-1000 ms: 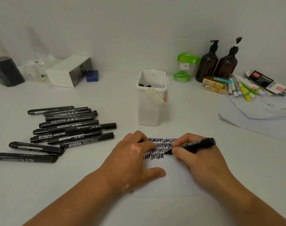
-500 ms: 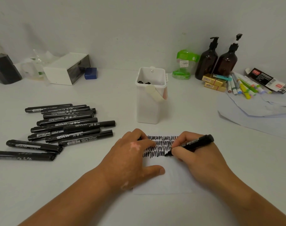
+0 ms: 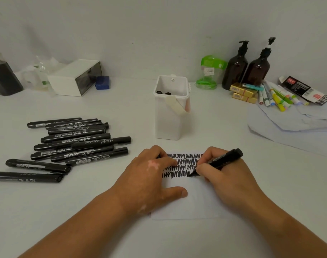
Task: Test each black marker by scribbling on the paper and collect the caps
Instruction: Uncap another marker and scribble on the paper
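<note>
A white paper [image 3: 186, 207] lies near the table's front edge, with rows of black scribbles [image 3: 185, 161] across its top. My right hand [image 3: 227, 179] grips an uncapped black marker [image 3: 222, 160], its tip touching the paper at the end of the lowest row. My left hand [image 3: 147, 177] rests on the paper's left side, thumb flat on the sheet. Its curled fingers hold a small black cap [image 3: 159, 156], mostly hidden. A pile of capped black markers [image 3: 75, 144] lies to the left. A white container [image 3: 170, 123] behind the paper holds black caps [image 3: 162, 93].
Two brown pump bottles [image 3: 246, 66], a green clear jar [image 3: 209, 73], yellow boxes [image 3: 242, 92], coloured markers [image 3: 276, 97] and loose paper sheets [image 3: 289, 125] fill the back right. A white box [image 3: 75, 77], a blue block [image 3: 102, 82] and a black object [image 3: 2, 79] stand at the back left.
The marker tip has crept slightly right, lengthening the lowest scribble row. My left hand has stayed on the paper.
</note>
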Available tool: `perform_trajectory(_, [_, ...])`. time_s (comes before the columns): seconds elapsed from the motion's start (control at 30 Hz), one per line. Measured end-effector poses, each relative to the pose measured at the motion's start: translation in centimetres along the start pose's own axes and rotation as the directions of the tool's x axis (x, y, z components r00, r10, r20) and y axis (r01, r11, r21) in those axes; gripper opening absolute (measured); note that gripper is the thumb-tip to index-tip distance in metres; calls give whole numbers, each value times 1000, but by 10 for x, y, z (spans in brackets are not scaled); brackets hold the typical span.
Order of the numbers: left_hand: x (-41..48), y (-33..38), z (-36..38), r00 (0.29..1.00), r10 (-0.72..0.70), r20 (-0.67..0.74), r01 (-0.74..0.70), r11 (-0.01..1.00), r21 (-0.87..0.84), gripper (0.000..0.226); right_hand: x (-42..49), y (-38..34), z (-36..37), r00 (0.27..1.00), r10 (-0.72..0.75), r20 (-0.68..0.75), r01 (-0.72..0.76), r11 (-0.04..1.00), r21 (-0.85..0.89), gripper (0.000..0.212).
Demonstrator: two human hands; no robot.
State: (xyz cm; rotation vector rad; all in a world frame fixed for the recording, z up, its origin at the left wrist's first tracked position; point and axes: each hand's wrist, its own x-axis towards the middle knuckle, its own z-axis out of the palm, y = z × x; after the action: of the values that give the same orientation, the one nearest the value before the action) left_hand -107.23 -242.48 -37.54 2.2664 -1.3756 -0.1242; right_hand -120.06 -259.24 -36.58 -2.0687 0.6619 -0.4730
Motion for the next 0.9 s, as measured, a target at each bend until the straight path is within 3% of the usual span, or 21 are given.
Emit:
perform_trajectory(0.17, [1, 1, -1, 1000, -2, 21, 1, 1000, 9, 74, 1, 2, 1, 999, -7, -54, 7, 1000, -9, 14])
perform_trajectory(0.37, [1, 2, -2, 1000, -7, 21, 6, 1000, 12, 74, 0, -1, 1, 1000, -13, 11, 12, 999, 30, 14])
perform_trajectory(0.6, [1, 3, -9, 1000, -16, -16, 15, 1000, -22, 64, 2, 0, -10, 995, 68, -77, -29, 907, 421, 10])
perform_trajectory(0.7, [2, 5, -14, 989, -94, -113, 64, 969, -239, 34, 2, -1, -13, 998, 42, -53, -9, 855, 518, 20])
perform_trajectory(0.83, [5, 3, -18, 970, -213, -116, 124, 846, -519, 43, 4, 0, -15, 998, 3, -66, 32, 856, 515, 31])
perform_trajectory(0.9, [6, 2, -17, 963, -244, -115, 126, 783, -610, 43, 5, 0, -16, 998, -4, -57, 36, 811, 584, 25])
